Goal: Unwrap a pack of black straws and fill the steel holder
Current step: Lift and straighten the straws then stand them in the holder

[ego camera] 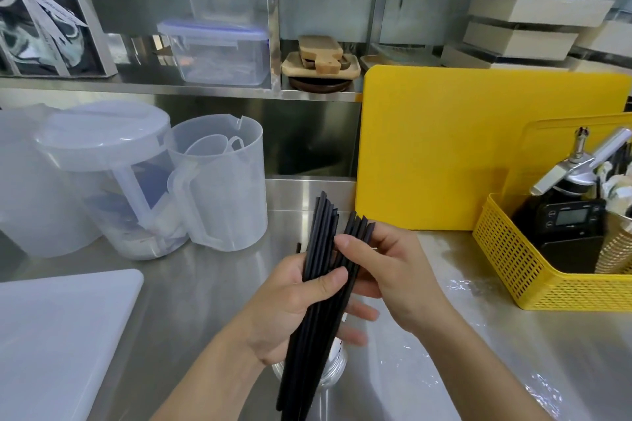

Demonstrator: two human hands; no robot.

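Presently the bundle of long black plastic straws (319, 239) lies slanted, upper tips pointing away from the person and lower ends passing over the round steel holder (337, 364) directly beneath. The left hand (290, 311) wraps the bundle mid-length, just above the holder. The right hand (393, 267) pinches several straws near their tips, farther off. Judgement: the bundle must come upright over the holder's mouth.

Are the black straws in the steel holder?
Out. Left hand and right hand grip the black straws over the steel holder.
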